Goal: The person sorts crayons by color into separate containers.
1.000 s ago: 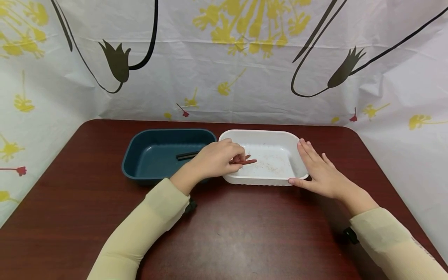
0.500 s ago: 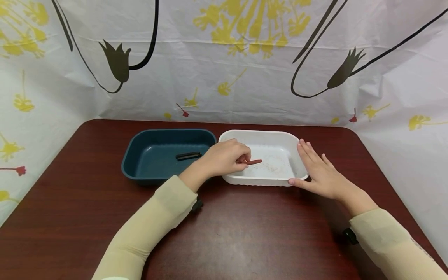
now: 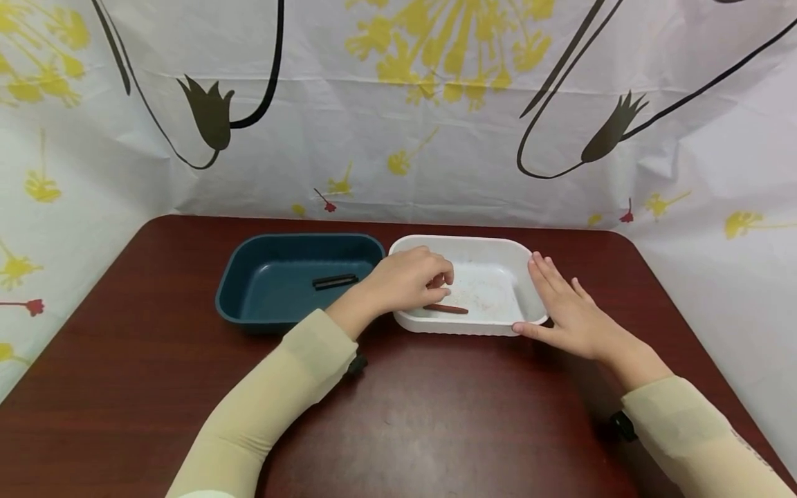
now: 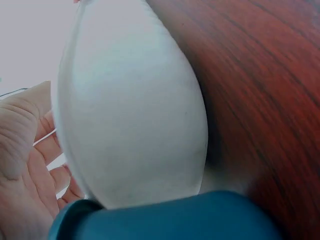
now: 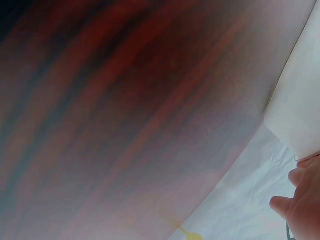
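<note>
A slim reddish-brown stick (image 3: 450,309) lies in the white tray (image 3: 470,242), near its front wall. My left hand (image 3: 411,278) is over the left end of this tray, fingers loosely bent, with a gap between thumb and forefinger and nothing visible in it. The thumb is just above the stick; whether they touch I cannot tell. Part of the tray floor is hidden under that hand. My right hand (image 3: 569,315) rests against the tray's right end, fingers straight along the rim and thumb at the front corner. In the left wrist view, the left hand (image 4: 27,160) is partly behind the tray wall.
A dark teal tray (image 3: 233,311) stands left of the white one, close beside it. Black sticks (image 3: 335,281) lie inside it. Fine brown crumbs dot the white tray's floor. The dark red wooden table (image 3: 461,415) backs onto a printed white sheet (image 3: 398,187).
My left hand has shifted slightly right and let go of the reddish-brown stick, which now lies nearer the tray's front. Two sticks showed in that hand earlier. The right hand stays put.
</note>
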`<state>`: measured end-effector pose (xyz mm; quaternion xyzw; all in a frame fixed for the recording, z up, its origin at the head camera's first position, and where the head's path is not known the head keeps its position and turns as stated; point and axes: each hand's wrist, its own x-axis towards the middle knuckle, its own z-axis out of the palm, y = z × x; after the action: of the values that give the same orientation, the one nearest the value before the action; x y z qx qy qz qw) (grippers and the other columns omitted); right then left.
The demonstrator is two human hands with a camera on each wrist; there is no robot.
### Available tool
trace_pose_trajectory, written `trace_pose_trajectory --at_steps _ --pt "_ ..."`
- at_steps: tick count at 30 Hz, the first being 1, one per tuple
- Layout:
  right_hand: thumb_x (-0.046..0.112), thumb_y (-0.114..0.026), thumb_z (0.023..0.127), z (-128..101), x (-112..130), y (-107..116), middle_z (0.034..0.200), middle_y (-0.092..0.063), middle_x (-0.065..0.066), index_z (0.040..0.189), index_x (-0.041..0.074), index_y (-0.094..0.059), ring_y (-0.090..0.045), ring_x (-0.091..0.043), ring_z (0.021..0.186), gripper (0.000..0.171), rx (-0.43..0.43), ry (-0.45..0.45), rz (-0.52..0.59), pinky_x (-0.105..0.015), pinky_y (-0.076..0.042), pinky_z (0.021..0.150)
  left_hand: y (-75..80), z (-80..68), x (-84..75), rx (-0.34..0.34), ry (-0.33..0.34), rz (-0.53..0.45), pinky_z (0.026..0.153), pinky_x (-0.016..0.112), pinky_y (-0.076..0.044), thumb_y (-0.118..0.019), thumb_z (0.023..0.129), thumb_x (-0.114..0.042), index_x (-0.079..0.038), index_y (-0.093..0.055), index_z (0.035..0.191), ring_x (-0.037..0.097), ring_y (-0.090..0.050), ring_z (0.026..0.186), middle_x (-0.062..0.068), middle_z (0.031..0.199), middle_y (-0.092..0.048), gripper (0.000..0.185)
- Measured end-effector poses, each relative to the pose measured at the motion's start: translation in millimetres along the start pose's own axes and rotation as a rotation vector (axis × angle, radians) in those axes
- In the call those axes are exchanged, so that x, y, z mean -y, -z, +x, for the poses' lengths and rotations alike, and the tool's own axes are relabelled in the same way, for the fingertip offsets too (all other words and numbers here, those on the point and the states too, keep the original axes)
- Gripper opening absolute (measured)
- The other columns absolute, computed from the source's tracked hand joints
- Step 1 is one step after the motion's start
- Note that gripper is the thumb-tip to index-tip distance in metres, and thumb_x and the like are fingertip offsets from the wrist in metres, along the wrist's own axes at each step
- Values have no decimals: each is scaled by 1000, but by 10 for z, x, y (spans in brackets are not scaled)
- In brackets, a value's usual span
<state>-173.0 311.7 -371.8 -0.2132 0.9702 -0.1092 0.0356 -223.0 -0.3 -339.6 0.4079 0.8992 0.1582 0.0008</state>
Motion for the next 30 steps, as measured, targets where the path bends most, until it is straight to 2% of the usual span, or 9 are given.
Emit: trace_pose_trajectory --at_steps 7,14,18,22,30 --pt "58 -63 90 21 6 30 168 11 -4 160 7 2 4 -30 156 108 -8 3 -8 -75 -16 111 148 -152 22 -46 24 1 71 26 -47 -61 98 -30 -23 -71 101 10 -53 91 -10 96 -67 13" --pt "59 -63 89 25 10 41 168 10 -5 160 6 1 4 -31 156 108 -2 1 -18 -75 -14 112 225 -298 67 -65 39 26 68 27 -48 -62 97 -34 -24 -70 102 11 -53 92 -10 96 -67 15" --pt "59 -63 89 23 6 36 168 9 -6 160 6 0 4 -31 156 108 0 -2 -21 -76 -13 112 257 -364 95 -58 52 46 77 31 -52 -63 97 -36 -22 -71 114 14 -57 101 -7 112 -69 23" --pt "60 -63 89 15 8 23 168 9 -5 160 7 1 1 -34 156 109 4 -9 -11 -76 -13 112 298 -445 105 -56 61 58 88 34 -53 -63 97 -35 -19 -68 125 18 -59 112 -2 129 -66 34" --pt "59 -63 89 -11 16 22 168 10 -5 160 7 1 1 -34 156 109 2 -10 12 -76 -12 112 358 -655 126 -83 63 104 91 35 -55 -63 96 -36 -16 -69 125 19 -60 113 1 126 -67 35"
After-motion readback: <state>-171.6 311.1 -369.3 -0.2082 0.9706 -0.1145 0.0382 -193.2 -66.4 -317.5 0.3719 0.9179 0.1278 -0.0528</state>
